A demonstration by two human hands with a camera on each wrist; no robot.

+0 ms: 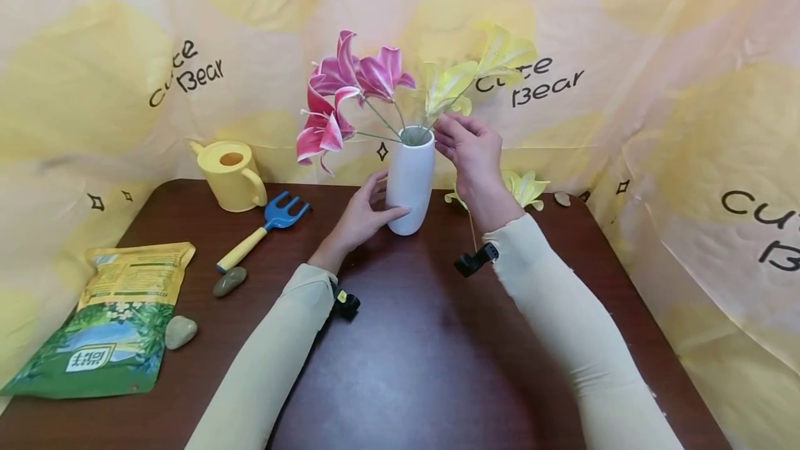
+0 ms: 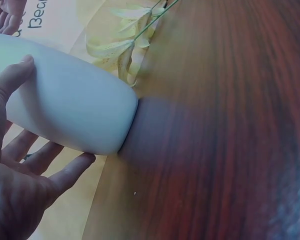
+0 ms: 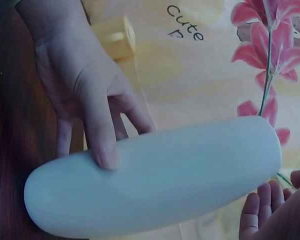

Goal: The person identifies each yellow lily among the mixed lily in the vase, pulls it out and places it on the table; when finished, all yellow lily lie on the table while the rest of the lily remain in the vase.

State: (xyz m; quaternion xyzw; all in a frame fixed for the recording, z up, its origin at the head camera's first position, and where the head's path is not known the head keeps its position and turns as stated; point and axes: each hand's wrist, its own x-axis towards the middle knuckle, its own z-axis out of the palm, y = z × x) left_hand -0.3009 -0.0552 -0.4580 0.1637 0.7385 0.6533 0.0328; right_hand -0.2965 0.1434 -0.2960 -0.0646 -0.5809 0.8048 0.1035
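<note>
Sleeves (image 1: 562, 318) nearest; L hand (image 1: 362, 217) grips wht. vase (image 1: 411, 182), R hand (image 1: 473, 151) pinches yel. lily (image 1: 505, 54).

Between the sleeves (image 1: 269, 360) the tabletop (image 1: 387, 367) gives passage up to the vase (image 1: 410, 189), which blocks it.

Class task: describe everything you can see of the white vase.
The white vase is tall, smooth and plain, ceramic-looking, bulging gently and narrowing toward its base. It stands upright near the far edge of the table. Pink flowers lean left from its round open mouth; yellow flowers lean right there, apparently pinched by the right hand, whose contact with the rim is unclear. The left hand grips its lower body, thumb on the front.
</note>
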